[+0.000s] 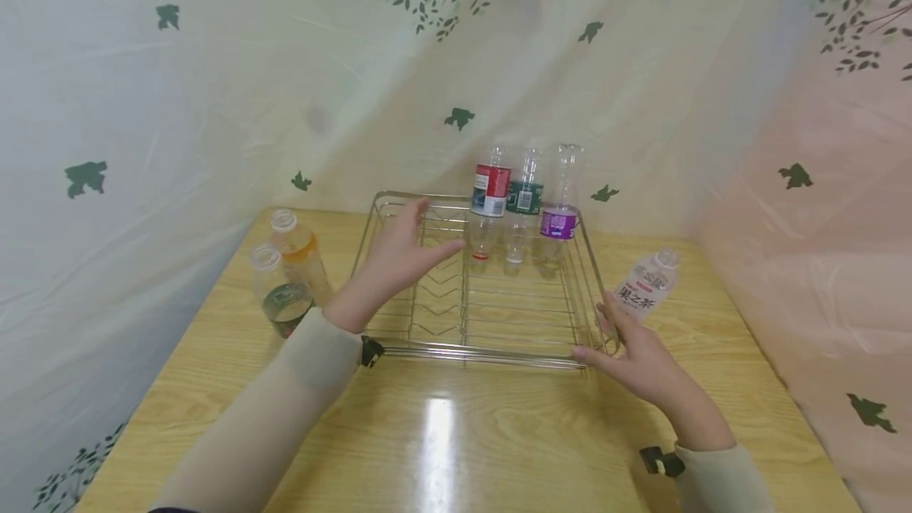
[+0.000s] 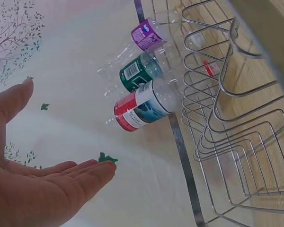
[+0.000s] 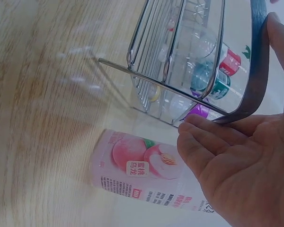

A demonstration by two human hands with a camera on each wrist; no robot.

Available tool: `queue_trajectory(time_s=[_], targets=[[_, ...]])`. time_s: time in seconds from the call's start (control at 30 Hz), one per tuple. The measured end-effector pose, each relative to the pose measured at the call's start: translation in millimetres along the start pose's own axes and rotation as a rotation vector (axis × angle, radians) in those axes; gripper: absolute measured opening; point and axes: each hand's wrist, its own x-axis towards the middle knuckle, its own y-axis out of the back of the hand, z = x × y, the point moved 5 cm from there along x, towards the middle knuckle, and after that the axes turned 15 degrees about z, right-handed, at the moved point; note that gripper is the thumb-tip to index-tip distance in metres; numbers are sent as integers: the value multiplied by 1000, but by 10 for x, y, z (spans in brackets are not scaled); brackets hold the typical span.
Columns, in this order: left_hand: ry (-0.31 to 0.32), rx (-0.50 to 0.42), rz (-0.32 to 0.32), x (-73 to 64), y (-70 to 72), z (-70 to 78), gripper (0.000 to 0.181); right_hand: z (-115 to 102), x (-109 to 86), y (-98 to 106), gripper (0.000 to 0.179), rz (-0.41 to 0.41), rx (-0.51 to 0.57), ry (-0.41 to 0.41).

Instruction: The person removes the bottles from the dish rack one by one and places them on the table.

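A wire dish rack point(image 1: 523, 355) stands on the table, its front right corner held between the thumb and fingers of my right hand point(image 1: 644, 362). Those fingers lie along the rack's outer side, close to a clear bottle with a pale pink peach label point(image 3: 142, 163). My left hand point(image 1: 399, 256) hovers over the rack's left part, thumb and fingers spread, nothing in it. Neck down along the rack's back are three clear plastic bottles: one with a red and blue label point(image 1: 492, 190), one green-labelled point(image 1: 525, 198), one purple-labelled point(image 1: 559, 222).
Left of the rack, two more clear bottles stand on the wooden table point(image 1: 499, 434), one with an orange band point(image 1: 302, 248), one with a dark green label point(image 1: 287, 303). A leaf-patterned curtain point(image 1: 235, 101) hangs behind and beside the table.
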Motion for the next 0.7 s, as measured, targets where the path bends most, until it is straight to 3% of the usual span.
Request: queue_trajectory(time_s=[0.3, 0.7], targets=[[65, -2, -20, 137, -146, 18, 100, -10, 7, 6, 111, 7, -5, 9], [106, -2, -51, 353, -410, 74, 98, -17, -3, 2, 110, 8, -10, 17]])
